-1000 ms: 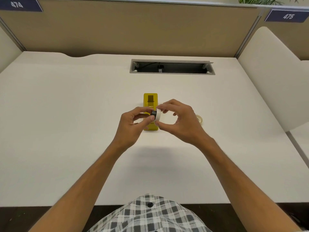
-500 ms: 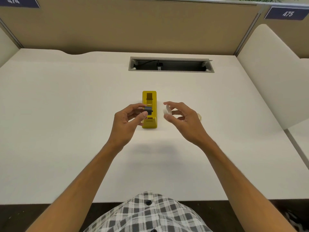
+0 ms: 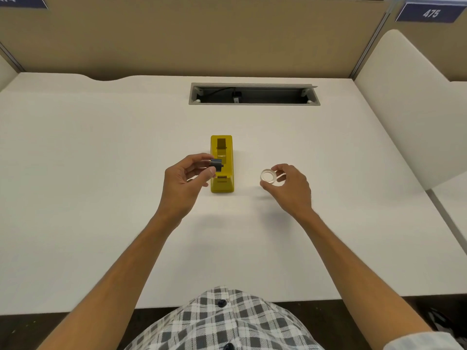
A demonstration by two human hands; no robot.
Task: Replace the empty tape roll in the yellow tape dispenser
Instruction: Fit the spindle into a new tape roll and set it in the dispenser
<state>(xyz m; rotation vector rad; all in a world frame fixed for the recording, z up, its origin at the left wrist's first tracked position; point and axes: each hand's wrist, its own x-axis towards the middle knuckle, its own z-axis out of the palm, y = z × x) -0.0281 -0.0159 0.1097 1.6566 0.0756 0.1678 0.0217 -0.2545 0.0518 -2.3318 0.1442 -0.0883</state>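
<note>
We see a yellow tape dispenser (image 3: pixel 222 164) standing on the white table (image 3: pixel 101 198). Its open slot on top has no roll in it. The left hand (image 3: pixel 185 180) pinches a small dark spool (image 3: pixel 216 163) with finger and thumb, right beside the dispenser. The right hand (image 3: pixel 288 185) pinches a see-through empty roll ring (image 3: pixel 267 176), well apart from the dispenser on its right side. At the back, a long slot in the table (image 3: pixel 254 94) holds a dark cable and plug.
</note>
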